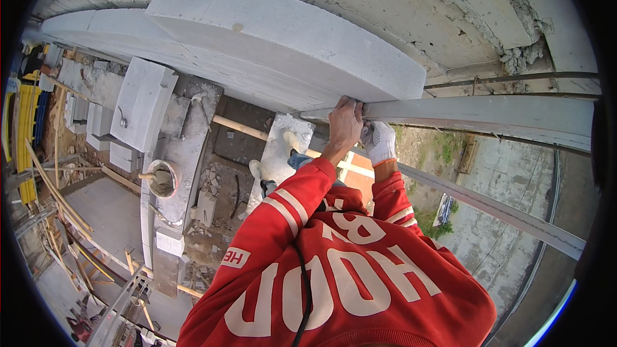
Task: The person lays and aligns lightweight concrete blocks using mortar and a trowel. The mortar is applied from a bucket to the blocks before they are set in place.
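My bare left hand [346, 121] is at the lower edge of a wall of pale aerated concrete blocks [283, 42]. Its fingers are bent over a long grey beam [475, 115] that runs off to the right. Just to its right, my right hand [379, 141] wears a white knitted glove with an orange cuff. The gloved fingers are curled close under the beam, and whatever lies within them is hidden. Both forearms are in red sleeves with white stripes.
On the left, several loose blocks [141, 103] are stacked near a bucket [164, 180] holding grey mortar and a wooden-handled tool. Rubble [205, 189] lies below. A second metal beam [488, 205] crosses the right side above ground far below. Rough concrete [411, 6] runs behind the wall.
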